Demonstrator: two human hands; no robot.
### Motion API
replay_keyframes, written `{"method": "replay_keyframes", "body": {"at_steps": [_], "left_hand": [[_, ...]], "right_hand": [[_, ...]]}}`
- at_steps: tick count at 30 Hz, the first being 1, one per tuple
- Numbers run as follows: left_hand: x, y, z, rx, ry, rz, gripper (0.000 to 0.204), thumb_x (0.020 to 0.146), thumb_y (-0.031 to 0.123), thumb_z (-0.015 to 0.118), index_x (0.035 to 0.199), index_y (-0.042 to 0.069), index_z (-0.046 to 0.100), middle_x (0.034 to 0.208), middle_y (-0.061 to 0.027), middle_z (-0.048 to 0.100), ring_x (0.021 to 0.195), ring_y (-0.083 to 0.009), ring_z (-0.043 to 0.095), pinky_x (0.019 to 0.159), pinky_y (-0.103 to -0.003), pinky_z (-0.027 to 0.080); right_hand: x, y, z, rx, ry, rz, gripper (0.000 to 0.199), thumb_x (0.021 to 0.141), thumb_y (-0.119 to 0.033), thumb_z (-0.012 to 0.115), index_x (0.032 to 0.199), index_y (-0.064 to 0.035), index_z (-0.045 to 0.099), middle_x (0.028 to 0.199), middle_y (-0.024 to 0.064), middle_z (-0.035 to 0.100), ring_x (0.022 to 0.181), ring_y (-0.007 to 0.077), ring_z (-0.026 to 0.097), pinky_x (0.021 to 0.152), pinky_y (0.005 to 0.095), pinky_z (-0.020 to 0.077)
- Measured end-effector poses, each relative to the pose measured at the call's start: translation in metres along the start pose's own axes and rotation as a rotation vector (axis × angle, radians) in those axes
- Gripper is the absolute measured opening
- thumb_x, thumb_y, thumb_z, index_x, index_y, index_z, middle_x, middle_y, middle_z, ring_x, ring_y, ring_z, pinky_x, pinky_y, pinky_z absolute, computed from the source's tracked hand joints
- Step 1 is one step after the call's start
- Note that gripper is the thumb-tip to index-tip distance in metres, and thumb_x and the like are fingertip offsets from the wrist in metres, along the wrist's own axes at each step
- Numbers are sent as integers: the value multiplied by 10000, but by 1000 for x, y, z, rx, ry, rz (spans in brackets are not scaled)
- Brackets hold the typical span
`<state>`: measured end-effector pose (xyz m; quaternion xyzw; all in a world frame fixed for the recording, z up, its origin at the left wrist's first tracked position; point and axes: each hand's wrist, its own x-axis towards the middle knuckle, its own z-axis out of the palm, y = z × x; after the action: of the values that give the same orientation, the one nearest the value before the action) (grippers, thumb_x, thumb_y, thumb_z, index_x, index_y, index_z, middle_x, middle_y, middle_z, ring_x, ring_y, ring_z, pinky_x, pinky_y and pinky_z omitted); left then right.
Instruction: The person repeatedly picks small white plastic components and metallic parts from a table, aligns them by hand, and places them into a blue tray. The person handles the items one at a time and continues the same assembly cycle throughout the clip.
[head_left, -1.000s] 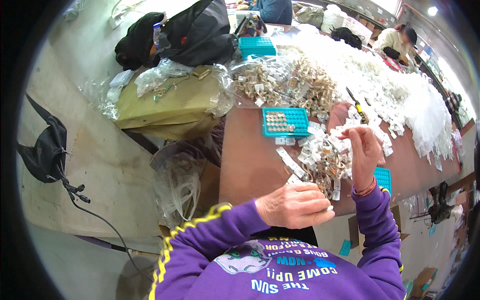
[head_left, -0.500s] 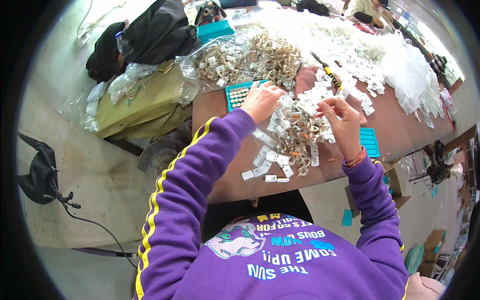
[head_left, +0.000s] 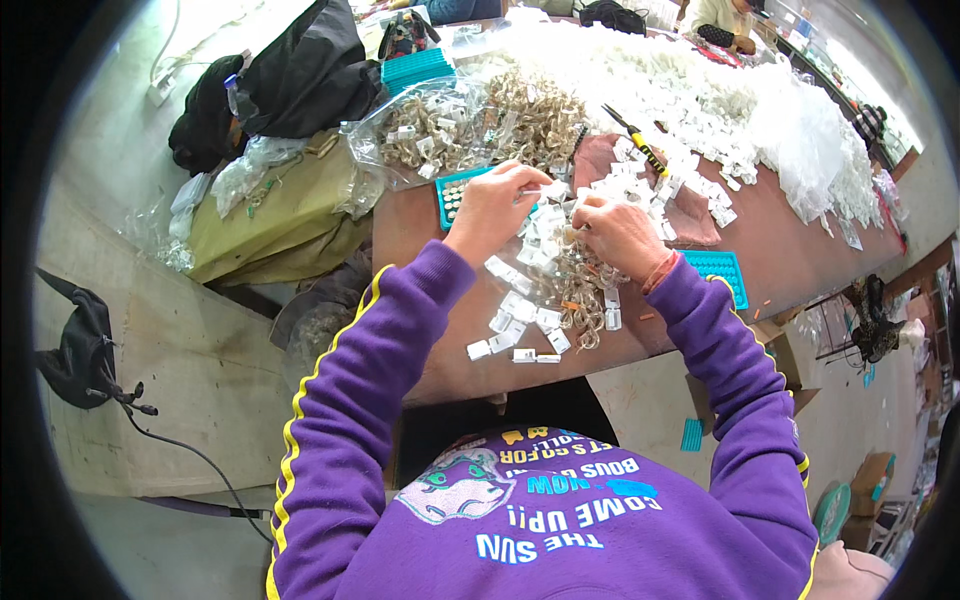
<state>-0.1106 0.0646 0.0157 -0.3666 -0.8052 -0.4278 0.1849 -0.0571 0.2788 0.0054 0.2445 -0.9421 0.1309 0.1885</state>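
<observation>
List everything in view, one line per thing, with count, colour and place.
small plastic clips: many, white, loose pile under both hands
teal tray: one, by the left hand
second teal tray: one, right of the right wrist
clear bag of parts: one, beige contents, behind the hands
table: one, brown
black bag: one, far left
left hand: on the pile, grip unclear
right hand: on the pile, grip unclear

Clips (head_left: pixel 545 285) on table (head_left: pixel 420 240) (tray (head_left: pixel 448 195) behind)
</observation>
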Motion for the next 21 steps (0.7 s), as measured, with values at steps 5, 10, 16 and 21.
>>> {"method": "replay_keyframes", "body": {"at_steps": [5,10,16,21], "left_hand": [[-36,10,-25,-523,38,-404,98,833,34,634,922,23,673,883,-47,665,818,-159,653,767,-291,528],[-64,24,-40,-1281,217,-626,95,849,-26,537,922,10,586,969,-104,640,904,-206,645,877,-354,521],[-99,43,-52,-1785,618,-926,95,855,-3,528,944,28,545,817,-73,585,714,-178,568,765,-318,508],[-118,63,-49,-1627,612,-1003,158,929,118,612,1050,22,579,802,2,548,544,-41,380,456,-163,299]], "right_hand": [[9,1,-9,315,105,189,148,836,-170,699,928,-55,693,897,75,693,745,182,658,672,319,512],[19,-13,-27,1088,82,397,179,922,-161,643,995,3,639,930,52,701,862,94,653,755,231,502],[36,-56,-25,1691,-180,466,147,942,-158,614,1024,-36,617,939,74,690,887,147,681,753,231,518],[34,-102,-12,1672,-324,513,146,938,-176,624,1010,-49,611,859,47,674,807,121,655,758,253,500]]}}
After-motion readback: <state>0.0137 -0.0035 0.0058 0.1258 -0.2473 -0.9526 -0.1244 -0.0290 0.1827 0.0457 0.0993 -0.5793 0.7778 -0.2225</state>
